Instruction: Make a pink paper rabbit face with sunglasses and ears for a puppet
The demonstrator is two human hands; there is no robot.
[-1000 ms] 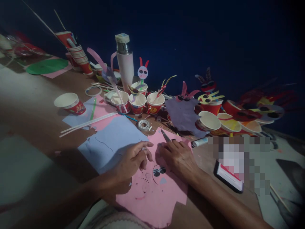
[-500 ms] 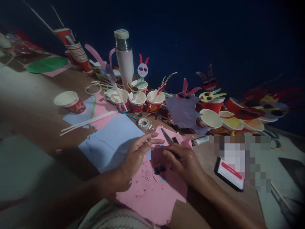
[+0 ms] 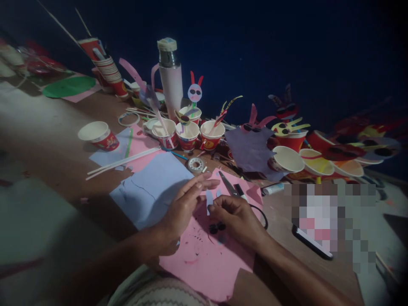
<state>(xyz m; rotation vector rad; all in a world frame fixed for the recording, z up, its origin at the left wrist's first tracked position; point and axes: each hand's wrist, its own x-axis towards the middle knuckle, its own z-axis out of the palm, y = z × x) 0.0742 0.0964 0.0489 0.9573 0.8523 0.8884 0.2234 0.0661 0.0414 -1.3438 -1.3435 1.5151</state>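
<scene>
Right hand [image 3: 237,219] has slid a bit left since half a second ago, so more of the scissors [image 3: 227,183] shows, and it's now pinching a little pale-blue paper strip [image 3: 209,199] over the pink sheet [image 3: 207,272]. Left hand [image 3: 181,208] is loosely open just to the left, can't tell if it touches the strip. Scissor blades point far-left, blue sheet [image 3: 153,178] sits left on the bench [image 3: 282,225].

A: Dim, no? The wall [image 3: 242,53] beyond the right hand [image 3: 231,214] is nearly black.

B: Yep, left hand [image 3: 186,206] shadows the blue paper [image 3: 153,182] beside it; paper faces [image 3: 387,145] far right of both hands smear out.
</scene>
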